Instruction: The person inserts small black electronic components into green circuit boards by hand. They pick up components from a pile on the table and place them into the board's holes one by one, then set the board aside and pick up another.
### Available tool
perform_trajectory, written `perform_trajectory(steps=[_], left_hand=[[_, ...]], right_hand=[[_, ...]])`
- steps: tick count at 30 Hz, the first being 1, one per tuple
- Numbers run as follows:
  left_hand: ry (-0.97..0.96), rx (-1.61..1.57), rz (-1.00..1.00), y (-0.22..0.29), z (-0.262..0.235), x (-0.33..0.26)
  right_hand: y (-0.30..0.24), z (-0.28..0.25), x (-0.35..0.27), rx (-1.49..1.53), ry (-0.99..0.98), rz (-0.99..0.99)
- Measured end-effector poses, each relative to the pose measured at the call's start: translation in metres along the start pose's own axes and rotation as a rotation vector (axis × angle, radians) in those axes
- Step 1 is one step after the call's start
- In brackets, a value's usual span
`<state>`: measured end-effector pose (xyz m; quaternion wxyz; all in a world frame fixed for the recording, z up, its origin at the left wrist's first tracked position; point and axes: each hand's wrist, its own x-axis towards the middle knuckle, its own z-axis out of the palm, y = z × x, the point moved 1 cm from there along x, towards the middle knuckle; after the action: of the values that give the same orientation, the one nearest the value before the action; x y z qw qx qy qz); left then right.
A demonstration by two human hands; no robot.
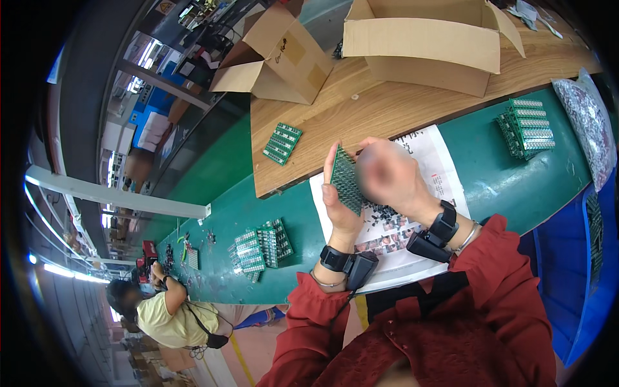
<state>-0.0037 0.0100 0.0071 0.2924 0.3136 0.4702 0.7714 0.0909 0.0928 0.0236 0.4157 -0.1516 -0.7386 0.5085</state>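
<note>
My left hand point(340, 209) holds a green circuit board point(346, 180) on edge, tilted, with its face of small dark parts toward the right. Close beside that face is my right hand point(403, 177), its fingers curled in toward the board. A blurred patch covers its fingertips, so what they hold cannot be made out. Below the hands, small black parts point(373, 227) lie scattered in a heap on a printed paper sheet point(445, 171). Both wrists wear black straps with small boxes.
Stacked circuit boards stand on the green table point(483, 187) at the right point(527, 129) and left point(248, 251). One board point(282, 143) lies on the wooden surface. Behind are two cardboard boxes point(419, 58), point(303, 55). A filled plastic bag point(585, 122), blue bin point(561, 277) and co-worker point(167, 316) flank me.
</note>
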Motion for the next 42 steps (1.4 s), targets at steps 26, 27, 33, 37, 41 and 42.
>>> perform_trajectory(steps=[26,27,33,37,41,42], left_hand=[[-0.108,0.050,-0.011,-0.003,0.005,-0.004],[-0.097,0.051,0.005,-0.004,0.006,-0.003],[-0.106,-0.006,-0.051,-0.003,0.002,-0.003],[-0.159,0.058,-0.059,-0.005,0.003,-0.003],[-0.180,0.150,-0.005,-0.010,-0.004,-0.001],[-0.189,0.175,0.006,-0.011,-0.004,-0.001]], right_hand=[[-0.006,-0.003,0.001,-0.125,0.018,-0.128],[-0.006,-0.004,0.001,-0.130,0.035,-0.143],[-0.006,-0.002,0.002,-0.048,0.106,-0.137],[-0.003,0.000,0.003,0.009,0.126,-0.131],[-0.006,-0.002,0.003,-0.118,0.108,-0.161],[-0.006,-0.003,0.003,-0.129,0.115,-0.187]])
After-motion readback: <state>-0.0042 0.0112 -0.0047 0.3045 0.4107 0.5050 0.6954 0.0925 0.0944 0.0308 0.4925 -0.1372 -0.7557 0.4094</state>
